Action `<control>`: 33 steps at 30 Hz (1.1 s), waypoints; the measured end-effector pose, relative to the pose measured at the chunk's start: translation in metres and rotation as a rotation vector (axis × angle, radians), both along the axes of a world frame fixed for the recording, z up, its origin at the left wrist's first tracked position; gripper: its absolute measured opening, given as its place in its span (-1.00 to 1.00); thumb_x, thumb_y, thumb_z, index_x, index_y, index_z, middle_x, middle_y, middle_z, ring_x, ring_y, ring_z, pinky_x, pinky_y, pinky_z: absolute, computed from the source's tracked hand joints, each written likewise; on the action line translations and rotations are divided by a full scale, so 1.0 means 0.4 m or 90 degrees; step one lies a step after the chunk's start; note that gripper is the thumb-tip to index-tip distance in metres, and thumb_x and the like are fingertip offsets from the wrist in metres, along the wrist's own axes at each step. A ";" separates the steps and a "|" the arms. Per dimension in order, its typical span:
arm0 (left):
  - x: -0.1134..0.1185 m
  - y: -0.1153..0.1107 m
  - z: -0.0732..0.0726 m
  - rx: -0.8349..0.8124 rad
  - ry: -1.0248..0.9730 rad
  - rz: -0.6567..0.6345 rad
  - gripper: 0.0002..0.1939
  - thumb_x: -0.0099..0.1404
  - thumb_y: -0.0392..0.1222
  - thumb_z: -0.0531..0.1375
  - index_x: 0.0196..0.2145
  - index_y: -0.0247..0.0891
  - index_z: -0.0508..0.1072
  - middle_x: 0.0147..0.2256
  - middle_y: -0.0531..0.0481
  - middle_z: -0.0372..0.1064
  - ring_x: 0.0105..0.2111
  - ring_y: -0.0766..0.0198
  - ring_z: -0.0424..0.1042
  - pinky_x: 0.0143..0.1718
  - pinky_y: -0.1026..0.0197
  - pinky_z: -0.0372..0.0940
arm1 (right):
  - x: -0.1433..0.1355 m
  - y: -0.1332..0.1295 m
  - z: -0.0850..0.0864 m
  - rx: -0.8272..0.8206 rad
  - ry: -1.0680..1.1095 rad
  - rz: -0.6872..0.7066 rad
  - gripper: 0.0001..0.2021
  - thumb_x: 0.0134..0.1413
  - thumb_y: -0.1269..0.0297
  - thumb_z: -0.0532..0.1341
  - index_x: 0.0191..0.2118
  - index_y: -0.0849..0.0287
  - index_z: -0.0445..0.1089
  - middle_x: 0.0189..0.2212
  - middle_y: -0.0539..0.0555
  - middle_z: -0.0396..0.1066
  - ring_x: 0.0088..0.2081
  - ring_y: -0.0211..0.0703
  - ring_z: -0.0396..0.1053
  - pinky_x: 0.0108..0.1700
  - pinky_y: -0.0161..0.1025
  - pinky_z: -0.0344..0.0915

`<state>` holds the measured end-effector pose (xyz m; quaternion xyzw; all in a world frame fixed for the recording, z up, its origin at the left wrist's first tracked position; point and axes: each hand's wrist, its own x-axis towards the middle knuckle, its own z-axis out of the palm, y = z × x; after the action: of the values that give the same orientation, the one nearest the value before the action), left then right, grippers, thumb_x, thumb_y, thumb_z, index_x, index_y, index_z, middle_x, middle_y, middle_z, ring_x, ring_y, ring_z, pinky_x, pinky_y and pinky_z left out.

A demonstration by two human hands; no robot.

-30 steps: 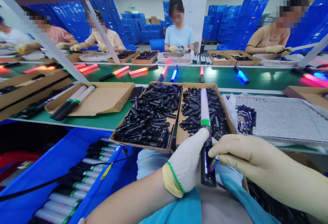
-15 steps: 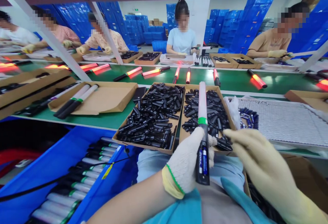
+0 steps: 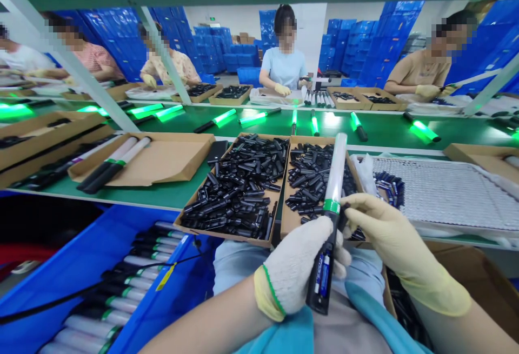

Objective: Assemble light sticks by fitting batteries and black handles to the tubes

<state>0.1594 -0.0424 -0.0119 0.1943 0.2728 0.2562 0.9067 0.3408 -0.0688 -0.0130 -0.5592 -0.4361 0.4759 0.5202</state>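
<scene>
My left hand, in a white knit glove over a yellow one, grips a light stick by its black handle. The stick stands tilted, its clear whitish tube upward and a green ring at the joint. Blue batteries show in the handle's open compartment. Beside the green ring, my right hand, in a pale yellow glove, pinches a small black plastic piece, mostly hidden by the fingers. Behind the stick are two cardboard trays of black plastic parts.
A blue bin at lower left holds several light sticks. At right lie loose batteries and a plastic-lined tray. Glowing green sticks lie on the green conveyor. Co-workers sit across it.
My right hand has come from the tray's right edge to the stick, bringing a black piece. The held stick has shifted slightly right. The conveyor sticks' glow went from red to green.
</scene>
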 end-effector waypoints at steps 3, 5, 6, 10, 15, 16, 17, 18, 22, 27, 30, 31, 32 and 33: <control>0.000 0.007 0.000 0.008 -0.056 0.020 -0.65 0.30 0.02 0.20 -0.28 -0.39 0.48 -0.34 -0.10 0.39 -0.42 0.32 0.43 -0.48 0.36 0.33 | 0.008 -0.019 0.020 0.069 0.044 -0.103 -0.70 0.08 0.11 0.32 -0.10 0.10 0.42 -0.28 0.07 0.49 -0.31 -0.12 0.46 -0.29 -0.18 0.43; 0.005 0.015 0.000 -0.033 -0.077 0.037 -0.63 0.31 0.06 0.18 -0.22 -0.37 0.48 -0.34 -0.08 0.41 -0.47 0.37 0.40 -0.48 0.34 0.34 | -0.008 -0.041 0.033 0.094 0.036 -0.087 -0.74 0.06 0.14 0.34 -0.13 0.07 0.46 -0.26 0.07 0.51 -0.29 -0.11 0.48 -0.26 -0.19 0.46; 0.009 0.019 -0.001 -0.050 -0.069 0.048 -0.62 0.32 0.06 0.17 -0.19 -0.36 0.48 -0.36 -0.07 0.42 -0.50 0.37 0.39 -0.47 0.33 0.35 | -0.022 -0.052 0.038 0.093 0.016 -0.057 -0.76 0.06 0.15 0.35 -0.15 0.07 0.48 -0.26 0.07 0.52 -0.28 -0.11 0.48 -0.25 -0.21 0.47; 0.025 0.024 -0.002 -0.056 0.002 0.086 -0.66 0.31 -0.03 0.21 -0.10 -0.35 0.49 -0.37 -0.07 0.48 -0.46 0.31 0.48 -0.36 0.30 0.41 | -0.083 -0.081 0.042 0.063 -0.070 0.033 -0.81 0.08 0.17 0.32 -0.17 0.04 0.53 -0.18 0.08 0.53 -0.21 -0.09 0.49 -0.21 -0.24 0.49; 0.030 0.010 -0.003 -0.064 0.023 0.119 -0.62 0.29 -0.03 0.23 -0.05 -0.36 0.49 -0.32 -0.09 0.52 -0.40 0.25 0.52 -0.30 0.27 0.44 | -0.092 -0.076 0.025 0.058 -0.179 0.056 -0.79 0.15 0.12 0.26 -0.12 0.00 0.53 -0.16 0.05 0.51 -0.19 -0.10 0.48 -0.12 -0.21 0.46; 0.029 0.008 -0.005 -0.064 0.025 0.112 -0.61 0.30 -0.01 0.22 -0.05 -0.37 0.48 -0.32 -0.11 0.52 -0.40 0.25 0.52 -0.31 0.27 0.44 | -0.088 -0.074 0.023 0.063 -0.205 0.066 -0.78 0.18 0.12 0.24 -0.11 0.00 0.53 -0.17 0.04 0.51 -0.20 -0.10 0.48 -0.12 -0.20 0.45; 0.027 0.007 -0.007 -0.064 0.024 0.101 -0.60 0.31 0.00 0.21 -0.06 -0.38 0.48 -0.31 -0.12 0.51 -0.39 0.25 0.51 -0.31 0.26 0.44 | -0.085 -0.072 0.022 0.075 -0.229 0.075 -0.78 0.20 0.12 0.22 -0.11 -0.01 0.53 -0.17 0.04 0.51 -0.19 -0.10 0.47 -0.11 -0.20 0.44; 0.025 0.007 -0.010 -0.065 0.023 0.089 -0.60 0.32 0.01 0.19 -0.07 -0.39 0.48 -0.31 -0.13 0.51 -0.40 0.25 0.51 -0.32 0.26 0.44 | -0.082 -0.070 0.022 0.091 -0.249 0.081 -0.78 0.21 0.13 0.20 -0.10 -0.02 0.53 -0.15 0.04 0.50 -0.17 -0.10 0.46 -0.10 -0.20 0.43; 0.018 0.012 -0.013 -0.084 0.020 0.060 -0.62 0.32 0.04 0.18 -0.19 -0.40 0.49 -0.42 -0.09 0.46 -0.51 0.32 0.44 -0.45 0.31 0.39 | -0.081 -0.060 0.028 0.124 -0.260 0.086 -0.79 0.26 0.16 0.15 -0.11 -0.05 0.53 -0.15 0.03 0.44 -0.16 -0.16 0.42 -0.11 -0.27 0.39; 0.013 0.017 -0.009 -0.077 -0.003 0.052 -0.70 0.33 -0.01 0.17 -0.23 -0.34 0.48 -0.49 -0.02 0.40 -0.53 0.33 0.42 -0.48 0.32 0.38 | -0.067 -0.048 0.038 0.100 -0.240 0.084 -0.81 0.23 0.13 0.18 -0.26 0.04 0.52 -0.27 0.03 0.40 -0.23 -0.19 0.40 -0.16 -0.31 0.37; 0.010 0.020 -0.010 -0.062 -0.039 0.050 -0.68 0.32 -0.01 0.19 -0.13 -0.32 0.48 -0.44 -0.03 0.42 -0.50 0.33 0.44 -0.45 0.32 0.40 | -0.040 -0.048 0.041 0.109 -0.220 0.051 -0.84 0.16 0.13 0.25 -0.33 0.08 0.50 -0.29 0.04 0.42 -0.24 -0.17 0.39 -0.18 -0.31 0.37; 0.009 0.020 -0.010 -0.065 -0.051 0.044 -0.66 0.32 0.00 0.19 -0.10 -0.32 0.48 -0.42 -0.02 0.43 -0.50 0.33 0.44 -0.46 0.32 0.39 | -0.031 -0.049 0.041 0.115 -0.209 0.028 -0.83 0.15 0.12 0.26 -0.35 0.08 0.49 -0.30 0.04 0.41 -0.25 -0.18 0.39 -0.20 -0.32 0.37; 0.009 0.020 -0.009 -0.070 -0.058 0.042 -0.65 0.32 0.00 0.19 -0.08 -0.31 0.48 -0.40 -0.02 0.43 -0.49 0.33 0.44 -0.48 0.33 0.38 | -0.024 -0.051 0.042 0.121 -0.195 0.007 -0.81 0.14 0.10 0.27 -0.37 0.08 0.49 -0.33 0.04 0.41 -0.28 -0.19 0.38 -0.24 -0.33 0.38; 0.009 0.020 -0.008 -0.073 -0.063 0.041 -0.64 0.32 0.00 0.20 -0.06 -0.30 0.47 -0.39 -0.02 0.43 -0.49 0.34 0.44 -0.51 0.34 0.38 | -0.018 -0.053 0.042 0.121 -0.181 -0.008 -0.79 0.14 0.08 0.27 -0.38 0.09 0.48 -0.35 0.04 0.39 -0.31 -0.20 0.37 -0.29 -0.34 0.38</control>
<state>0.1629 -0.0343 -0.0152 0.1201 0.2482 0.2783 0.9201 0.3334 -0.0899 0.0039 -0.5722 -0.5446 0.3452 0.5068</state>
